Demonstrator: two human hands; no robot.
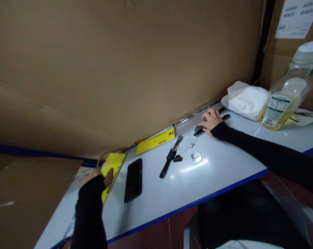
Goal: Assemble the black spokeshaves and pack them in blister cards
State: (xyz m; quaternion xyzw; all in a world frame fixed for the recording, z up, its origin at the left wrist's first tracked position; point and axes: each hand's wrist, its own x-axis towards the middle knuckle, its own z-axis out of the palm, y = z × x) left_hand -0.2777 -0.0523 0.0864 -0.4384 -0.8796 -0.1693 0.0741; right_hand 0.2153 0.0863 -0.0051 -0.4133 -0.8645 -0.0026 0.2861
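Fingers of the right hand are bent and lie palm-down on top of two black handles near the far edge of the tabletop. The tips touch the handles, but whether they are closed around them cannot be told. The handles lie side by side, their ends sticking out past the knuckles towards the right, and a clear plastic wrapper lies just beside them against the cardboard wall.

The left hand, in a black sleeve, is at the far left corner of the tabletop. Its thumb rests on a yellow card that lies flat there. The other fingers are blurred and partly hidden, so the grip cannot be told.

Just right of that card lies a black phone, face down or dark. A second yellow card sits along the far edge. Between the two hands, near the middle, are a black tool, a small black part touching or just beside it, a metal bracket and a tiny screw. At the far right corner a folded white cloth lies next to a bottle of yellowish liquid.
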